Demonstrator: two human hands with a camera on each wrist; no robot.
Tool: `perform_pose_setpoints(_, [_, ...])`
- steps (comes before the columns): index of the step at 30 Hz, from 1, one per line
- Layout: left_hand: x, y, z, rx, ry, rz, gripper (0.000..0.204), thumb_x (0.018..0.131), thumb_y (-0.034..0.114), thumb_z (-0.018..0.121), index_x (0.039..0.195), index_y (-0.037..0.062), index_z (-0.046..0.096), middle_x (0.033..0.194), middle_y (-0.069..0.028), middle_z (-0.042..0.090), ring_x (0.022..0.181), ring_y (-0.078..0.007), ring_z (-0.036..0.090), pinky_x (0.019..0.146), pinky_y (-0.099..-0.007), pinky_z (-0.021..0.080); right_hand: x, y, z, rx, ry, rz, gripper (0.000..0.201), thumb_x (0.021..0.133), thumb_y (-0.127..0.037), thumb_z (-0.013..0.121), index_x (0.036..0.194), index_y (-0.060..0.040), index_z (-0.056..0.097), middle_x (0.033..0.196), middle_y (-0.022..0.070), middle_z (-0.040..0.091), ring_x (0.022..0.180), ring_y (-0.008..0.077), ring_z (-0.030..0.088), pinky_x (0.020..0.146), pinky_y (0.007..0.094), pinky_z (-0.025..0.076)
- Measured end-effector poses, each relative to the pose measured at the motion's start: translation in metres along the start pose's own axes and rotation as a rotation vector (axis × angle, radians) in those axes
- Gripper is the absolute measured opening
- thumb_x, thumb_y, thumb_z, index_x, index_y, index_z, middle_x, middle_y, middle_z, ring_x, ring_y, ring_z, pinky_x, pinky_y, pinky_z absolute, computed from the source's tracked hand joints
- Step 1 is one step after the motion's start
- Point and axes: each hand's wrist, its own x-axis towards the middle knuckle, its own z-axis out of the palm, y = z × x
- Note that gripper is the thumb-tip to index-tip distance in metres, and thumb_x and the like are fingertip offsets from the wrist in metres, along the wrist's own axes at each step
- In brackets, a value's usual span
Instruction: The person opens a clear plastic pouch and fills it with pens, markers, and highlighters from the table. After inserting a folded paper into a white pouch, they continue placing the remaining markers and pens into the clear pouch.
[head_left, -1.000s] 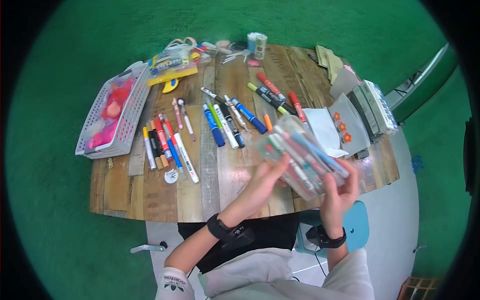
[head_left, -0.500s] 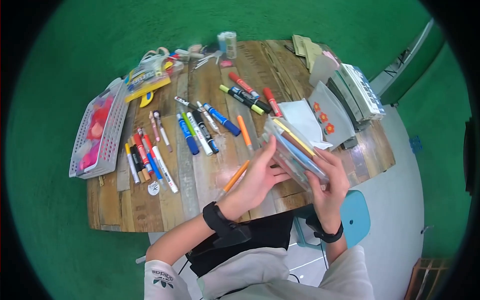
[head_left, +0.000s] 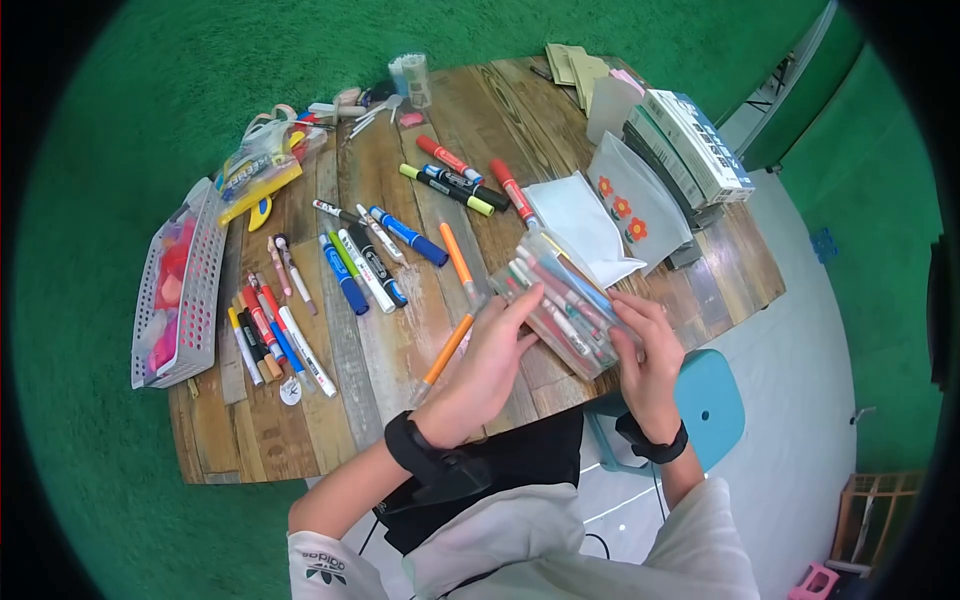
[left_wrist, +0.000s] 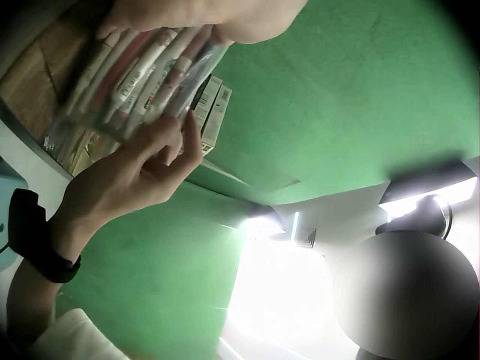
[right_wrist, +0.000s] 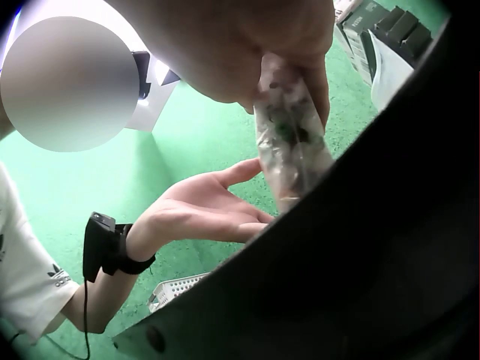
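A clear plastic pencil case [head_left: 565,310] packed with pens is held between both hands above the front right of the table. My left hand [head_left: 485,365] grips its left end, thumb on the upper face and fingers beneath. At the opposite end, my right hand [head_left: 650,365] pinches the case between thumb and fingers. The left wrist view shows white and pink pens through the plastic of the pencil case [left_wrist: 154,75]. Seen edge-on in the right wrist view, the case is a narrow bundle. Two orange markers [head_left: 446,352] lie beside the left hand.
Several markers [head_left: 370,260] lie in groups on the wooden table [head_left: 500,90]. A white basket [head_left: 205,290] stands at the left edge. Behind the case are a white pouch [head_left: 580,225], a flowered pouch [head_left: 635,205] and boxes [head_left: 695,145]. A blue stool [head_left: 715,400] stands below the table edge.
The pencil case was turned with its narrow side up half a second ago; now its broad face shows again. Both hands keep hold of it. The head view has swung, shifting the table leftward.
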Motion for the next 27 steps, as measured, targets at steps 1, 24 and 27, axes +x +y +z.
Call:
perform_pose_setpoints(1, [-0.001,0.003,-0.002,0.085,0.050,-0.013,0.033,0.096,0.035,0.054,0.115,0.0080,0.054,0.112,-0.0035,0.058,0.112,-0.0142,0.050,0.095,-0.0322,0.040,-0.001,0.001,0.000,-0.013,0.015,-0.015,0.033,0.077,0.007,0.066,0.109,0.0009,0.061,0.110,0.0187,0.063,0.089,0.0311,0.065,0.071,0.0333,0.052])
perform_pose_setpoints(24, [0.001,-0.004,0.007,1.632,-0.222,1.304,0.019,0.073,0.009,0.062,0.089,0.0011,0.055,0.094,-0.0089,0.052,0.079,-0.0204,0.057,0.070,-0.0327,0.049,0.006,0.022,-0.004,-0.144,-0.054,-0.188,0.032,0.076,0.007,0.065,0.107,-0.0007,0.065,0.114,0.0184,0.062,0.097,0.0323,0.062,0.080,0.0348,0.051])
perform_pose_setpoints(27, [0.000,0.005,0.014,1.571,-0.193,1.365,0.021,0.073,0.009,0.062,0.090,0.0001,0.056,0.092,-0.0087,0.053,0.079,-0.0200,0.058,0.068,-0.0318,0.049,0.007,0.019,-0.006,-0.167,-0.061,-0.199,0.029,0.078,0.004,0.065,0.107,-0.0002,0.064,0.114,0.0187,0.062,0.098,0.0325,0.062,0.080,0.0347,0.051])
